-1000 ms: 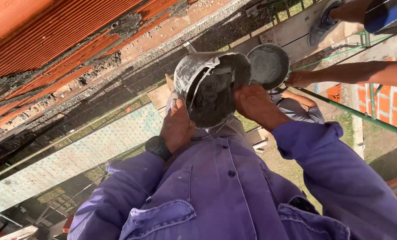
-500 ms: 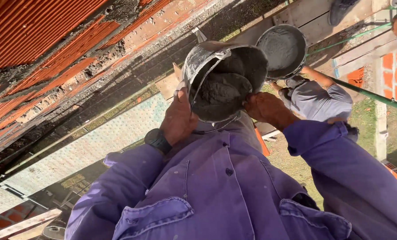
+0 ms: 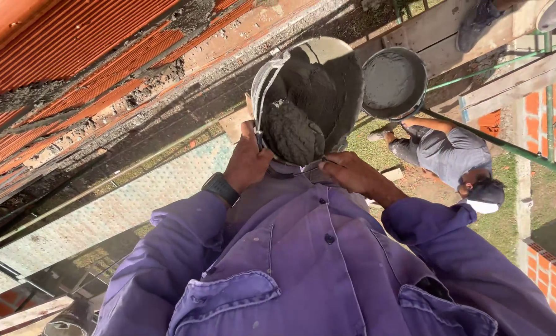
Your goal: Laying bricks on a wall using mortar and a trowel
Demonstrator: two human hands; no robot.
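Head view, the only view. A bucket [image 3: 309, 99] of grey mortar sits at upper centre of the frame, just above the purple shirt [image 3: 303, 261]. It is tipped with its mouth toward the camera, and a thick lump of mortar [image 3: 293, 130] sags at its lower lip; the tilt appears meant to bring the contents forward. The left hand [image 3: 248, 163], a dark wristwatch [image 3: 221, 188] on its wrist, presses flat against the bucket's left rim and wall, fingers wrapped closed on it. The right hand [image 3: 348, 173] grips the lower right edge from beneath, fingers curled under the rim. The two-sided hold looks suited to steadying a heavy load.

At upper right, a second bucket [image 3: 394, 82], also full of mortar, is raised by an outstretched arm of a co-worker [image 3: 447, 154] in grey, standing on grass far below. Wooden planks [image 3: 440, 37] cross the upper right, bearing another person's shoes [image 3: 477, 22]. A ribbed red brick wall [image 3: 60, 56] fills the upper left, with rough mortar in its joints.
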